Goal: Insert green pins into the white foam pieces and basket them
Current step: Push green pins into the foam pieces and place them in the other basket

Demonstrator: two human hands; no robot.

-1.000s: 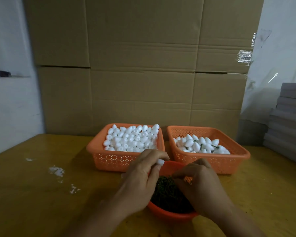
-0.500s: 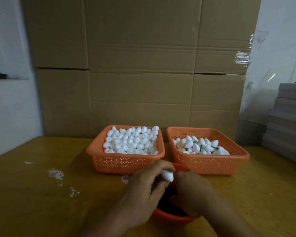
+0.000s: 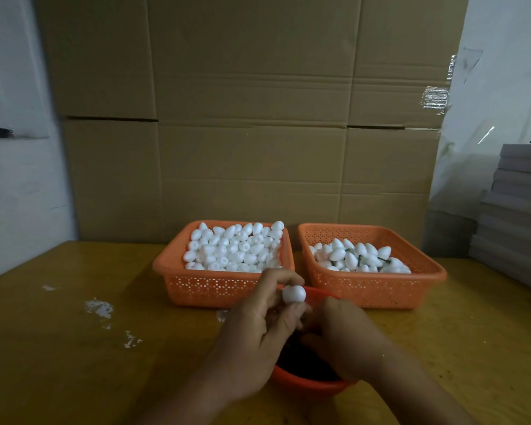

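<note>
My left hand (image 3: 259, 335) pinches a white foam piece (image 3: 293, 294) between thumb and fingers, just above the near orange bowl (image 3: 307, 384) of dark green pins. My right hand (image 3: 342, 335) reaches into that bowl with curled fingers; what it holds is hidden. Behind stand two orange baskets: the left basket (image 3: 209, 286) is heaped with plain foam pieces, the right basket (image 3: 380, 289) holds foam pieces with green pins in them.
The yellow table (image 3: 74, 348) has white foam crumbs (image 3: 100, 308) on its left part. Big cardboard boxes (image 3: 252, 118) close off the back. A stack of grey boards (image 3: 515, 216) stands at the right edge.
My left hand has lifted the foam piece and turned it toward me. My right hand has dipped deeper into the bowl of pins, hiding most of them.
</note>
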